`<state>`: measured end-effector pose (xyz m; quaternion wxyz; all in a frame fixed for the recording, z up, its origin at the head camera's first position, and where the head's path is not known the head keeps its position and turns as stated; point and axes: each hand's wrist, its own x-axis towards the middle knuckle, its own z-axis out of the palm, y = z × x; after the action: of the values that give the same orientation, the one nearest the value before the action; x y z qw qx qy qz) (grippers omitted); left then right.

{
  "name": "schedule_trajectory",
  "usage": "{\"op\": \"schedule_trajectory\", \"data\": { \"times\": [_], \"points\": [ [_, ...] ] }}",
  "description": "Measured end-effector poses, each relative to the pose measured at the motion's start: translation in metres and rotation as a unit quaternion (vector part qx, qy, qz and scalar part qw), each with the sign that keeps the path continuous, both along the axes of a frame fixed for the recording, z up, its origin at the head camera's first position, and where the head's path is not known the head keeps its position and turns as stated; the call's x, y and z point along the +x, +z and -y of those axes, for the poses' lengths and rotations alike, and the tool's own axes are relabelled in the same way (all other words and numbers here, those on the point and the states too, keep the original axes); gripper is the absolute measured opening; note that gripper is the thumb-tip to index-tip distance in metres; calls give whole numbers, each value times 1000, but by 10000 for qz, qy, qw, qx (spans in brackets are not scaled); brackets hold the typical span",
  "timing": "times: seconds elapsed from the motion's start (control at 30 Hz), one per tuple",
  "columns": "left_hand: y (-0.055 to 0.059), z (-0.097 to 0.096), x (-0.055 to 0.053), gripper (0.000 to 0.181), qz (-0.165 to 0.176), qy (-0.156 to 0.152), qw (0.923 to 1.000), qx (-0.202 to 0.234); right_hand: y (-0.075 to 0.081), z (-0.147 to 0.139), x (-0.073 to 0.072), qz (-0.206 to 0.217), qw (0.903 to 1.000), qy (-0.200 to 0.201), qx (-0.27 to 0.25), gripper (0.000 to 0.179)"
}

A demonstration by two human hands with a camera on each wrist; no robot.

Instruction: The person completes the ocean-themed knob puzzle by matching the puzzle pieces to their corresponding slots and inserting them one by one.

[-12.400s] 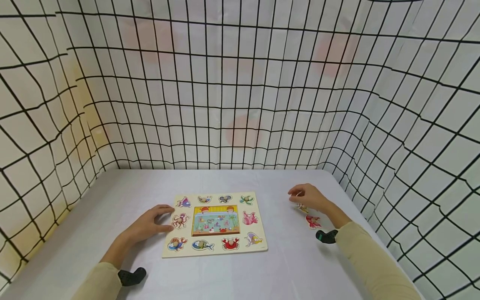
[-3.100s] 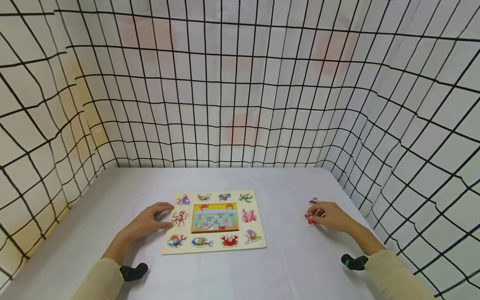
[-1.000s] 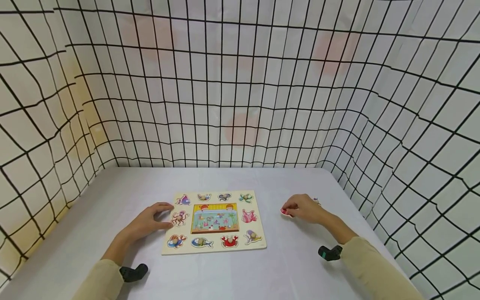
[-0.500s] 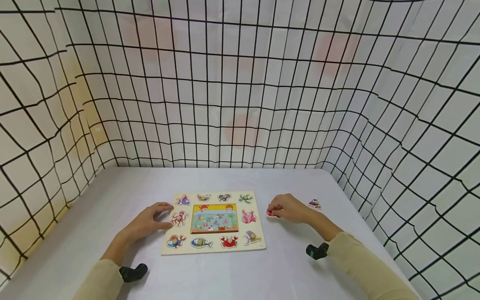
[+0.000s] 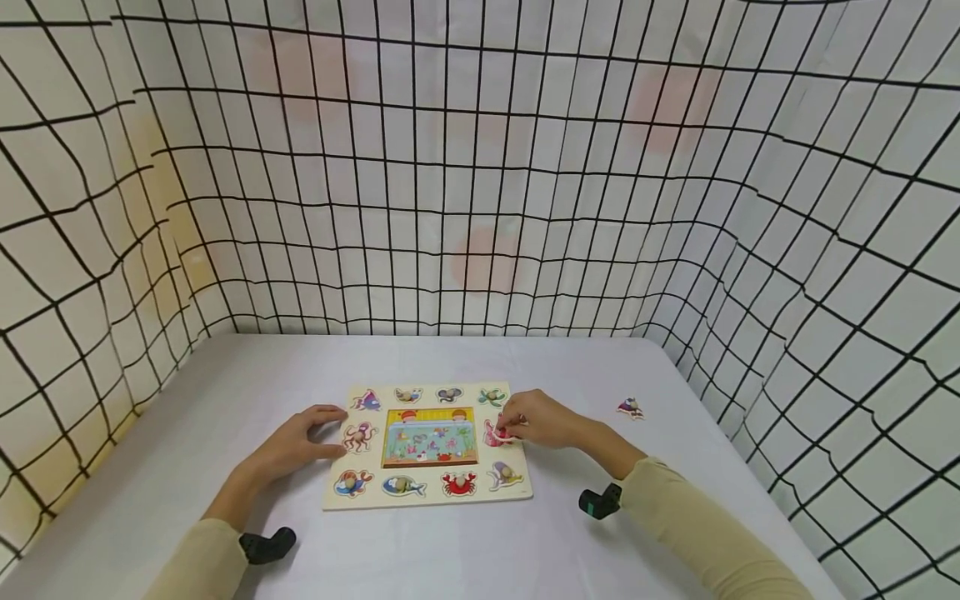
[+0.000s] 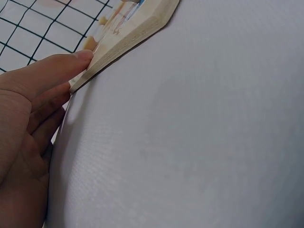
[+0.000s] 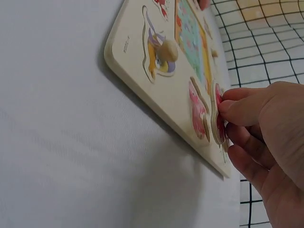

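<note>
A wooden sea-animal puzzle board (image 5: 517,492) lies on the table, with knobbed pieces in several of its recesses. My left hand (image 5: 300,442) rests at the board's left edge; in the left wrist view its thumb (image 6: 84,55) touches that edge. Over the right side of the board, my right hand (image 5: 543,419) pinches a red fish puzzle piece (image 7: 218,114) between thumb and fingers. The piece stands tilted, just above the pink fish-shaped recess (image 7: 197,111); fingertips cover its knob. A yellow and purple fish piece (image 7: 164,59) sits near the board's corner.
Another knobbed puzzle piece (image 5: 630,407), dark purple and red, lies on the white tablecloth (image 5: 450,550) to the right of my right hand. Black grid netting (image 5: 480,208) over white cloth walls encloses the table at the back and both sides.
My right hand picked up the red fish piece from the table at right and carried it left, onto the board. The left hand stays at the board's edge.
</note>
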<state>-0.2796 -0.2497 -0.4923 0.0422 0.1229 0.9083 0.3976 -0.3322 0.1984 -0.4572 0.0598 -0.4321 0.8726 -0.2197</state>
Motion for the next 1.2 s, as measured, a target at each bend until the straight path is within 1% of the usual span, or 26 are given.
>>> {"op": "schedule_trajectory", "data": {
  "times": [0.13,0.3,0.53,0.63,0.77,0.97,1.1,1.2],
  "points": [
    [1,-1,-1,69,12,-17,10000,8,1,7,1,-55,9998,2,169,15],
    [1,-1,-1,69,-7,2,10000,-59,1,13,2,7,9995,-95,285,14],
    [0,-1,0,69,6,31,10000,-70,-2,17,0,22,9995,-7,313,14],
    [0,-1,-1,69,4,33,10000,-84,-4,19,-1,94,9995,-5,301,14],
    [1,-2,-1,69,8,31,10000,-77,-9,20,-1,157,9995,-65,281,14],
    [1,-2,-1,69,-6,17,10000,-77,-13,21,1,74,9991,-234,349,16],
    [2,-2,-1,70,22,49,10000,-67,-17,22,0,-2,9987,-313,398,15],
    [2,-2,-1,70,42,42,10000,-29,-19,22,-1,21,9986,-356,400,15]
  ]
}}
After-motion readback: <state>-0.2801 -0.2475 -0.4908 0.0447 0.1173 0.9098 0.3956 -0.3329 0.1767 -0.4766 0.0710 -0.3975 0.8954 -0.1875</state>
